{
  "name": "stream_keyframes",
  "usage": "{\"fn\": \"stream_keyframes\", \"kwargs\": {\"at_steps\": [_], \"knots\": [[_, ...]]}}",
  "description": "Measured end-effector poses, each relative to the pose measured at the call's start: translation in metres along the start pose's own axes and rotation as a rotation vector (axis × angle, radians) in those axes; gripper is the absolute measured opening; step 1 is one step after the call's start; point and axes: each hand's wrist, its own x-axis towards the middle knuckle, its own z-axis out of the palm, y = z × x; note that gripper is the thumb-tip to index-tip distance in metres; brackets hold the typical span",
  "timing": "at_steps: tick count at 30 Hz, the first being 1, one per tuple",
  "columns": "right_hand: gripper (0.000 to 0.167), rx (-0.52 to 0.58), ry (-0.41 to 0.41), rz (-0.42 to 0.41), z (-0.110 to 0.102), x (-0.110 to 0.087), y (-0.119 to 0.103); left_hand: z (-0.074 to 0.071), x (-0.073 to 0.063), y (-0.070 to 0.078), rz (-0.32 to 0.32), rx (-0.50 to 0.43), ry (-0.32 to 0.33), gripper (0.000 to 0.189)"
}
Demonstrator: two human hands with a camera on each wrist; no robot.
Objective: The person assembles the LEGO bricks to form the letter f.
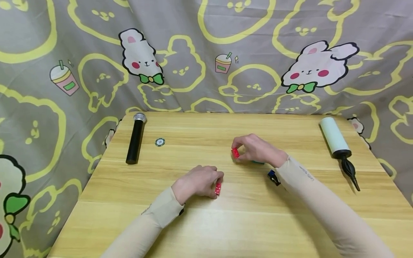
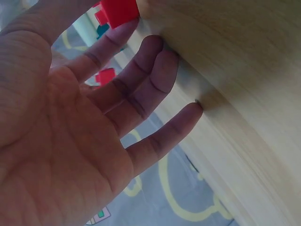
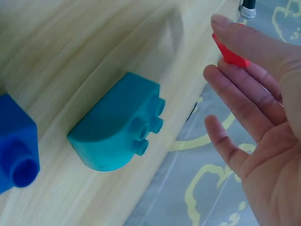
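Red studded plastic brick (image 1: 218,189) pinched in your left hand (image 1: 199,181), and your right hand (image 1: 257,149) pinches another red plastic brick (image 1: 235,153), farther out and rightward, bricks not touching.

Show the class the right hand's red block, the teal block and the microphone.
Red block (image 3: 231,53): right wrist view, on its exposed face.
Teal block (image 3: 110,123): right wrist view, on its smooth body.
Microphone (image 1: 135,141): head view, on its black handle.
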Motion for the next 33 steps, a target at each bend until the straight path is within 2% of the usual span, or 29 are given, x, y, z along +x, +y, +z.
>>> {"fn": "stream_keyframes", "kwargs": {"at_steps": [7, 17, 25, 30, 33], "knots": [[0.030, 0.027, 0.052, -0.011, -0.002, -0.014, -0.016, 0.003, 0.001, -0.003, 0.004, -0.022, 0.006, 0.035], [0.031, 0.040, 0.129, -0.101, 0.008, -0.034, -0.036, 0.002, 0.002, -0.005, -0.005, -0.041, 0.013, 0.037], [0.030, 0.118, 0.076, -0.089, 0.028, -0.036, -0.061, 0.002, 0.003, -0.005, -0.034, -0.053, 0.003, 0.038], [0.032, 0.135, 0.039, -0.052, 0.041, -0.035, -0.074, 0.003, 0.004, -0.004, -0.043, -0.059, 0.003, 0.039], [0.031, 0.119, 0.048, -0.041, 0.049, -0.034, -0.078, 0.003, 0.004, -0.003, -0.041, -0.067, 0.014, 0.039]]}}
